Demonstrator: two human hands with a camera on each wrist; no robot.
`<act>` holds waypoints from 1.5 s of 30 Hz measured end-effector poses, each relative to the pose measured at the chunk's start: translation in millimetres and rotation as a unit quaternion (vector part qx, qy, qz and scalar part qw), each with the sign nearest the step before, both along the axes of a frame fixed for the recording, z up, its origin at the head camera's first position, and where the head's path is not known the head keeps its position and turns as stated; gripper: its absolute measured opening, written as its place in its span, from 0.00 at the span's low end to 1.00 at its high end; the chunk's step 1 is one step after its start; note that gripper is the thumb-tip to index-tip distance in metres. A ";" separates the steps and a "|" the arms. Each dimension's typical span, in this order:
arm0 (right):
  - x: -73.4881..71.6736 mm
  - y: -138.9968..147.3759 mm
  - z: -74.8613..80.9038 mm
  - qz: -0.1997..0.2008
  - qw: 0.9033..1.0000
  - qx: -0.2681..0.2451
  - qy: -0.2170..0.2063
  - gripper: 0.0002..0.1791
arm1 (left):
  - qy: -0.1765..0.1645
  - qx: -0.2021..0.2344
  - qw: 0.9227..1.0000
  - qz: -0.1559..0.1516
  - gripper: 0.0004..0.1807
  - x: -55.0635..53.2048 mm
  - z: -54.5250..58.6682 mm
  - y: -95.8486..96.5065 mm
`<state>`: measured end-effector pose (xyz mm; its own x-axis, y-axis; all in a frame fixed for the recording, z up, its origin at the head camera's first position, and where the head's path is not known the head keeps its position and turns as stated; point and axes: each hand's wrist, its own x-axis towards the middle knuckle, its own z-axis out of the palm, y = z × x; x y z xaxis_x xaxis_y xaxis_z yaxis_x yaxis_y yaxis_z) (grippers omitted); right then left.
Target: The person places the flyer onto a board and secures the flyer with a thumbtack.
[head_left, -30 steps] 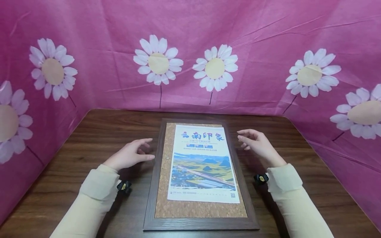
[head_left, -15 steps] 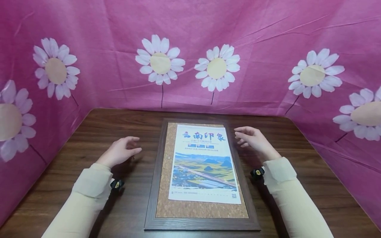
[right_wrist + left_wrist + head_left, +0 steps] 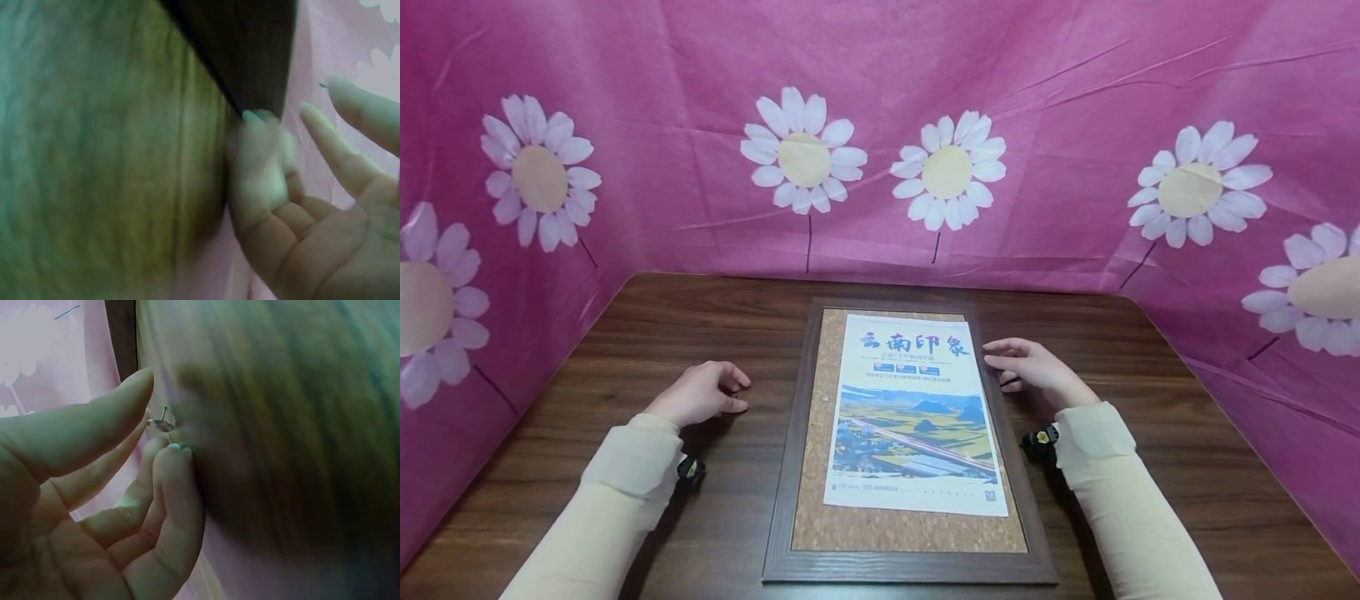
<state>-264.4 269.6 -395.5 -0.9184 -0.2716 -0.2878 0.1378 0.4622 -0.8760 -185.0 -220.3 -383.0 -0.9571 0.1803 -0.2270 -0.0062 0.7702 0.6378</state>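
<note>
Basically, the poster (image 3: 917, 429) lies face-up on the cork (image 3: 910, 529), all inside the dark frame (image 3: 917, 568), flat on the table (image 3: 700, 308). Flat is prob. why neither hand has to keep it from sliding. Poster sits a bit skewed & toward the R, so cork shows wide along the L side & bottom, only a thin strip up top; its upper R corner is right by the frame's inner edge.

L hand (image 3: 700, 390) is low over the table, L of the frame & apart from it, prob. b/c of the tack (image 3: 161, 424) at its fingertips: disc w/ stem sticking up. Thumb & fingers bend toward each other w/ a gap. Can't tell if the tack is gripped or just lies there by the tips.

R hand (image 3: 1033, 367) is by the frame's upper R edge, fingers loosely bent, thumb apart, nothing seen in it; the low spot maybe just steadies it. Contact w/ frame or table: can't tell.

Hard to make out: R wrist view is motion-blurred at the fingertips; L wrist view's table is smeared too. From the head cam the L hand hides the tack, & the poster's fine print is unreadable. Forearms run out the bottom; poster covers most of the cork.
</note>
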 end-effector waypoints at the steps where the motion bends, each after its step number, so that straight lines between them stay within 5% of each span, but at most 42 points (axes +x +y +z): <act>1: 1.2 1.3 -0.4 0.009 1.000 0.000 -0.006 0.29 | -0.001 0.003 1.000 0.000 0.14 -0.1 -0.4 0.8; 12: 14.2 12.0 -5.6 0.068 0.998 -0.008 0.004 0.32 | -0.003 0.008 1.000 -0.007 0.03 -2.5 -2.0 7.0; 27: 18.5 14.9 -12.3 0.060 0.998 -0.028 0.015 0.32 | -0.043 0.056 0.998 0.005 0.10 -0.7 -4.8 -5.1; 34: 20.8 16.5 -15.1 0.054 0.998 -0.020 0.022 0.31 | -0.012 0.063 0.998 -0.004 0.06 -3.6 -4.4 2.2; 45: 21.4 17.8 -15.8 0.059 0.998 -0.025 0.020 0.31 | 0.014 0.076 0.997 0.000 0.06 -17.4 11.2 28.6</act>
